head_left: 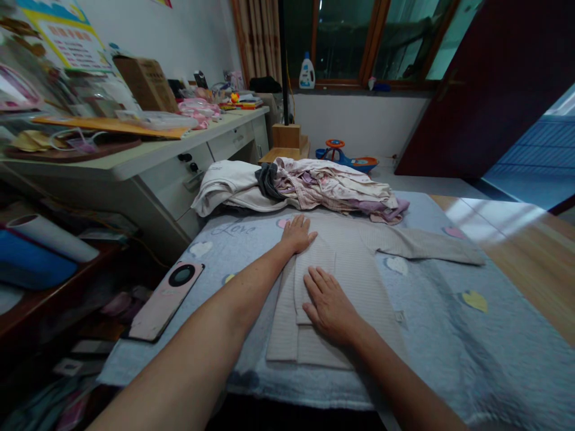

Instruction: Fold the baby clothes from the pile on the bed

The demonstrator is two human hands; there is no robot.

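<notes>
A pale beige ribbed long-sleeved top (354, 257) lies spread on a light blue blanket (440, 317). Its left side and sleeve are folded inward over the body, while the right sleeve stretches out sideways. My left hand (298, 234) rests flat near the top's upper left edge, fingers apart. Lower down, my right hand (330, 304) presses on the folded sleeve with its fingers spread. Neither hand grips anything.
Heaped clothes (332, 185) lie along the blanket's far side, with a white garment (229, 185) at their left. A phone (168, 299) sits at the left edge. Beyond it stands a cluttered white desk (166, 185). A ride-on toy (345, 158) is on the floor behind.
</notes>
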